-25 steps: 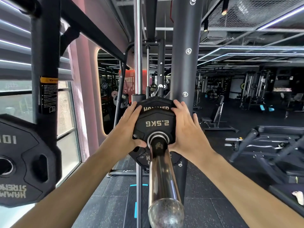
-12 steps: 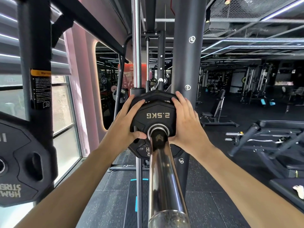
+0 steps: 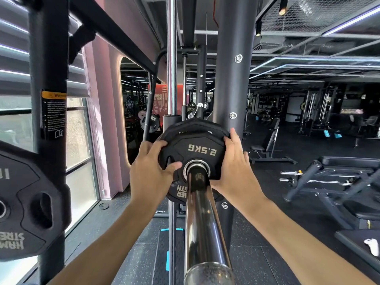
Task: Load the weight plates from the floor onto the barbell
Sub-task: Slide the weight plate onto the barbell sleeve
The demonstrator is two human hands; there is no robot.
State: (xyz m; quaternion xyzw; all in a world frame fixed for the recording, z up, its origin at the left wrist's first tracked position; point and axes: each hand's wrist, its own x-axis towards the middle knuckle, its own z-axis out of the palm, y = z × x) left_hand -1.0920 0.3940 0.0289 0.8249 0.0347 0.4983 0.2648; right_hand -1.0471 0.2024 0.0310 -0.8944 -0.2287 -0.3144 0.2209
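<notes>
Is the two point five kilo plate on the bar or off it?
On: the chrome barbell sleeve passes through the 2.5KG plate center hole, both hands gripping its edges.

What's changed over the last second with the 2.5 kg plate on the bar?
The 2.5KG plate has slid further up the barbell sleeve, nearer the plate behind it. Unchanged: left hand and right hand both still grip its rim.

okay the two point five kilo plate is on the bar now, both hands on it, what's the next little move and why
Probably push the 2.5KG plate further along the barbell sleeve until it sits flush against the plate behind it. The left hand and right hand grip its edges, and it looks slightly tilted.
</notes>
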